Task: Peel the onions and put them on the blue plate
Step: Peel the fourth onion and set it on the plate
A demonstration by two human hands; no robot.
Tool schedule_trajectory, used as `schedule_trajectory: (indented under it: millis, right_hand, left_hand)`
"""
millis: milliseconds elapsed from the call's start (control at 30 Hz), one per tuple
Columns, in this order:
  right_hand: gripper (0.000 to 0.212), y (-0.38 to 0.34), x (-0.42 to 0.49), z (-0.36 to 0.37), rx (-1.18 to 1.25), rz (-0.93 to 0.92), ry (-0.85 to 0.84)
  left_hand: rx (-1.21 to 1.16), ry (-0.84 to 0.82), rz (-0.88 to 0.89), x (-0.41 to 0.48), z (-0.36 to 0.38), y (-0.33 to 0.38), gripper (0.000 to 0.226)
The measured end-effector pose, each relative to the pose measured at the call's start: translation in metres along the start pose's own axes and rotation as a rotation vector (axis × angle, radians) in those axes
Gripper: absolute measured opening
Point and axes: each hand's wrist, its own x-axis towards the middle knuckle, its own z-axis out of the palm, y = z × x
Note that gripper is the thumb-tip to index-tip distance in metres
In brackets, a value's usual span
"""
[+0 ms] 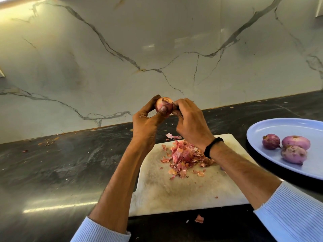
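Note:
My left hand (148, 117) grips a small red onion (164, 104) between thumb and fingers, raised above the counter. My right hand (189, 119) pinches at the onion's right side, where a flap of dry skin sticks out. What its fingertips hold is hidden. A blue plate (262, 130) lies at the right edge with three peeled purple onions (295, 142) on it. A heap of pink onion skins (183, 154) lies on the white cutting board (166, 189) below my hands.
The dark stone counter (61, 163) runs under everything, with loose skin scraps near the wall and one scrap (199, 219) in front of the board. A marble backsplash (157, 49) rises behind.

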Motion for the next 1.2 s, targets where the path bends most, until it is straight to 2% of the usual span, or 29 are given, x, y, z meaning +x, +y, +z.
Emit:
schedule_trajectory:
  millis: [67,133,267,333,433,567,767,967,1100,1200]
  right_hand:
    - [0.026,-0.003,-0.002,0.0,0.002,-0.02,-0.007]
    - [0.025,-0.004,-0.002,0.0,0.024,-0.031,0.012]
    - [0.031,0.0,0.003,-0.004,0.074,0.057,0.119]
    - [0.036,0.002,0.006,-0.007,0.061,0.073,0.14]
    - [0.02,0.002,0.008,-0.007,0.066,0.044,0.194]
    - [0.018,-0.002,0.008,-0.006,0.187,0.051,0.22]
    - [0.015,0.0,0.009,-0.006,0.295,0.16,0.209]
    - [0.006,0.006,0.007,-0.002,0.087,0.117,0.176]
    - [0.017,0.005,0.003,-0.001,0.005,0.091,0.108]
    - [0.026,0.0,-0.002,0.0,0.002,0.042,0.023]
  left_hand:
    - [-0.118,-0.002,-0.04,-0.002,0.002,0.004,0.058]
    - [-0.229,-0.01,-0.082,-0.004,0.004,0.01,0.051]
    - [-0.289,-0.008,-0.132,-0.006,0.007,0.013,0.045]
    - [-0.276,-0.009,-0.136,-0.006,0.008,0.013,0.044]
    - [-0.249,-0.03,-0.117,-0.007,0.008,0.015,0.047]
    - [-0.168,-0.045,-0.063,-0.006,0.004,0.012,0.067]
    - [0.017,-0.034,0.013,-0.005,0.003,0.008,0.059]
    - [0.123,-0.086,0.05,-0.009,0.005,0.007,0.062]
    - [0.116,-0.087,0.053,-0.01,0.006,0.006,0.059]
    - [0.082,-0.008,0.035,-0.008,0.006,0.006,0.05]
